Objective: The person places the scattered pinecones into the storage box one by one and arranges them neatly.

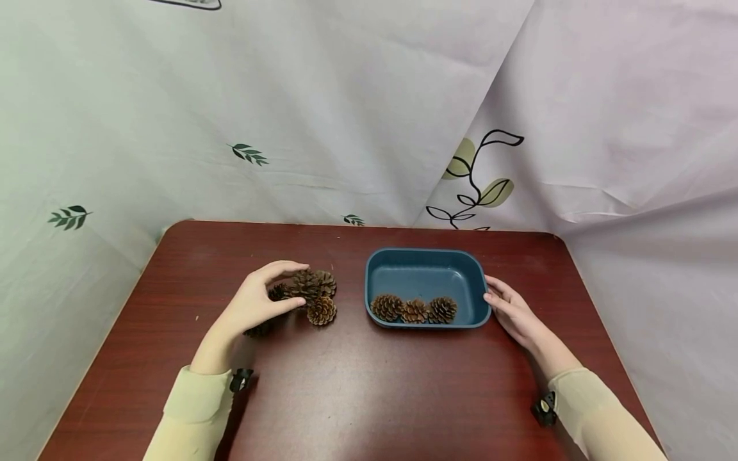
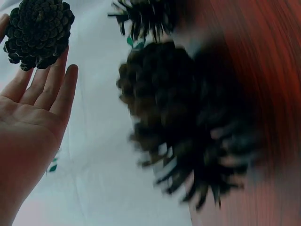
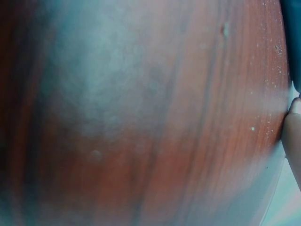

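Note:
My left hand (image 1: 252,299) holds a brown pine cone (image 1: 304,283) between thumb and fingertips, over a small group of cones. In the left wrist view that cone (image 2: 38,34) covers the fingertips, and a blurred pine cone (image 2: 162,99) looms close to the camera. Beside the held cone lies a lighter pine cone (image 1: 321,312); others are partly hidden by the hand. On the right, my right hand (image 1: 515,315) rests against the end of a blue rectangular tray (image 1: 423,280), thumb tip at the rim. One finger (image 3: 294,136) shows beside the tray's wall in the right wrist view.
Three pine cones (image 1: 414,311) sit in a row along the tray's near side. Everything stands on a reddish-brown wooden table (image 1: 357,390). White cloth (image 1: 323,115) with leaf prints hangs behind the table and at its sides.

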`<state>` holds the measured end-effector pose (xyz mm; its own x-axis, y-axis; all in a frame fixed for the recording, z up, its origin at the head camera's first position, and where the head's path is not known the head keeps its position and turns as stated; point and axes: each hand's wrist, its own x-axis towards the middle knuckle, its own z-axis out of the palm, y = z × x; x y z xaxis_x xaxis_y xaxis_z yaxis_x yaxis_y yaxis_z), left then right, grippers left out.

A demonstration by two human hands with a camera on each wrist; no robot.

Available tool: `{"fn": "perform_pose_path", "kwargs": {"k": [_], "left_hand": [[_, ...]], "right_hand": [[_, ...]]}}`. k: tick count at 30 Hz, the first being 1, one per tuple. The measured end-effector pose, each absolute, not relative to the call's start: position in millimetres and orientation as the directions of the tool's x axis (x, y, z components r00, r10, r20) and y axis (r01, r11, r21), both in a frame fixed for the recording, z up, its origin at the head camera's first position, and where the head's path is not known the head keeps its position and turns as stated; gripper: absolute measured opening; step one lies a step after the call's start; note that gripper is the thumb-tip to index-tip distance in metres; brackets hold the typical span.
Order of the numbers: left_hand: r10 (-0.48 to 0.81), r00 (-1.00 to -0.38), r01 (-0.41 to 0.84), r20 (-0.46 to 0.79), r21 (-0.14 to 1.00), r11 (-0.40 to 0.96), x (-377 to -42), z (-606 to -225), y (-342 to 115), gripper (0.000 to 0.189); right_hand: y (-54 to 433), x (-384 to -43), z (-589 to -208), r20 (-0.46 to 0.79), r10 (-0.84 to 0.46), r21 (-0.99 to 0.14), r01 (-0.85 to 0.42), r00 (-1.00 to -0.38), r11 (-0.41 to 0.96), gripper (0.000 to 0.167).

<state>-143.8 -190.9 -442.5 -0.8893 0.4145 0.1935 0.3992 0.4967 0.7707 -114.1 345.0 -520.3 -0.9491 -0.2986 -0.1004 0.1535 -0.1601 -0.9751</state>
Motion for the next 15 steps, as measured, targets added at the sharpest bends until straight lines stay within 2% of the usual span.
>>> {"fn": "perform_pose_path", "kwargs": {"k": [5, 15], "left_hand": [[0.461, -0.867, 0.430, 0.190, 0.755, 0.496, -146, -444, -174, 0.057], [0.504, -0.839, 0.433, 0.206, 0.814, 0.388, -147, -448, -141, 0.056]], "right_hand": [[345, -114, -521, -0.101, -0.300, -0.975, 0.154, -0.949, -0.159, 0.039], [345, -115, -522, -0.092, -0.303, -0.972, 0.152, -0.948, -0.180, 0.039]]}}
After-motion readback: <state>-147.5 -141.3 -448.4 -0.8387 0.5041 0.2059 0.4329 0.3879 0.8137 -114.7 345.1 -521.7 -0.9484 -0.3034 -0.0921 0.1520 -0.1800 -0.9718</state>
